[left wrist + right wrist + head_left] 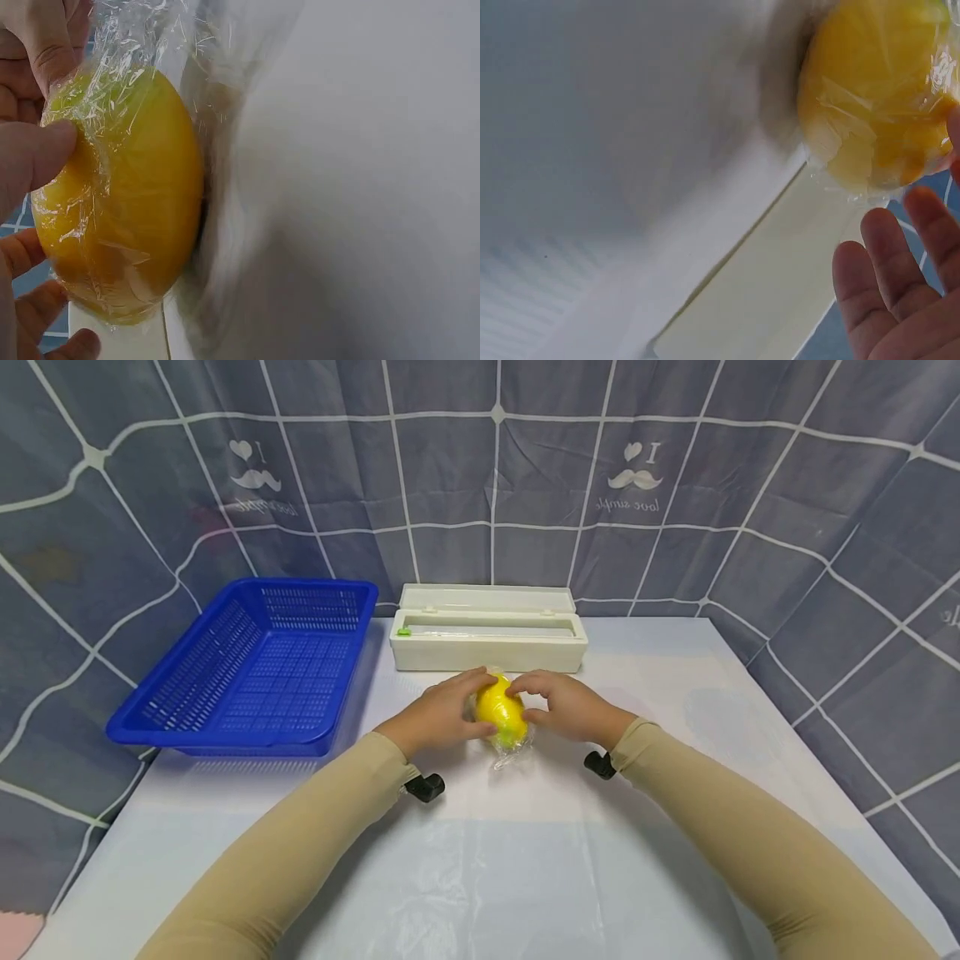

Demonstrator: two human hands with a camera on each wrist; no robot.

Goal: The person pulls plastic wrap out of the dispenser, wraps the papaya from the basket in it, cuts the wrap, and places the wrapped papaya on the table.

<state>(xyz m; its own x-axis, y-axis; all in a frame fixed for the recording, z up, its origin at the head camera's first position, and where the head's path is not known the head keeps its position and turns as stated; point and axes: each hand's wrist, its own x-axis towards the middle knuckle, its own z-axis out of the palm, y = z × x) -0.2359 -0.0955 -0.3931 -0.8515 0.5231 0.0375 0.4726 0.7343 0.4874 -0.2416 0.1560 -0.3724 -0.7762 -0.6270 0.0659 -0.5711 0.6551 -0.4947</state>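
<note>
A yellow fruit (500, 706) with a greenish near end is wrapped in crinkled clear cling film (127, 37). It is close over the white table, between the two hands. My left hand (442, 714) holds its left side, with the thumb (45, 150) on the film and the other fingers spread around the far end. From the right, my right hand (573, 706) holds it by thumb and index finger. The remaining right fingers (885, 255) extend past the fruit in the right wrist view. Loose film gathers at the greenish end.
Just behind the hands stands a long white cling film box (487, 653), its lid raised and a small green piece (404, 632) at its left end. A blue plastic basket (330, 727) sits at the left. Grey checked cloth (547, 468) hangs around the table (525, 877).
</note>
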